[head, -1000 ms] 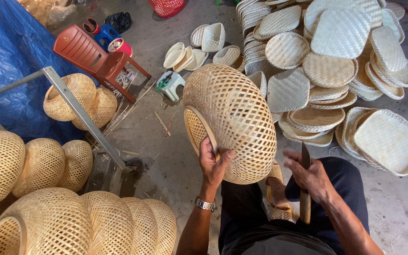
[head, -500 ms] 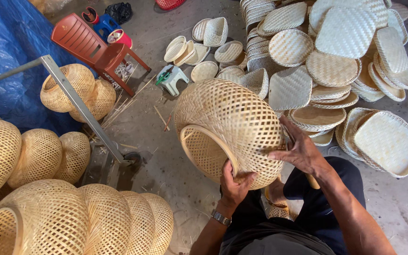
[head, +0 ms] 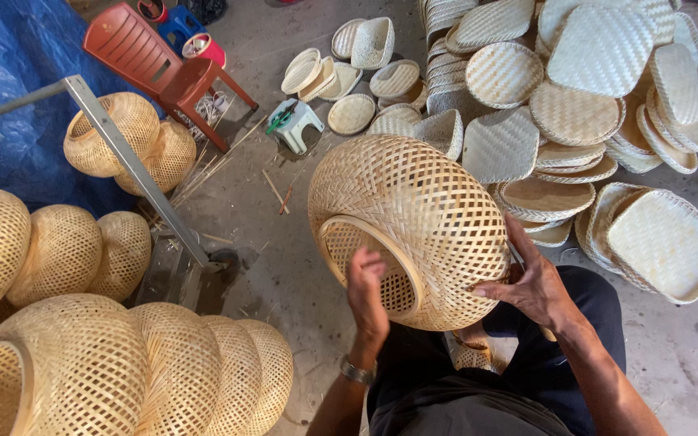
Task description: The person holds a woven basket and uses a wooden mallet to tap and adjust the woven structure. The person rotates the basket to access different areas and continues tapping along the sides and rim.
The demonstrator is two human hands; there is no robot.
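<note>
You sat with a woven bamboo lampshade (head: 414, 230) raised over your lap, its open mouth turned toward your left side. Your left hand (head: 367, 291) curled its fingers over the wooden rim of that mouth, gripping it. Your right hand (head: 533, 284) lay spread against the outer weave on the far flank, fingers splayed and pressing, so the shade was steadied between both hands. It looked as if you were checking or turning the shade; judged from the grip, any further turn would have called for the left hand to shift along the rim while the right kept the wall supported.

Beside your left knee lay a row of finished woven shades (head: 123, 371), nested end to end. Further left sat more round shades (head: 50, 250), and a grey metal frame (head: 135, 173) crossed in front of them, with two more shades behind it. Beyond stood a red plastic chair (head: 163, 60) and a blue tarpaulin (head: 10, 89). On the concrete floor (head: 268, 266) ahead stood a small pale stool (head: 296, 125). To your right, stacks of flat woven trays (head: 575, 105) crowded close to the shade, leaving little room on that side.
</note>
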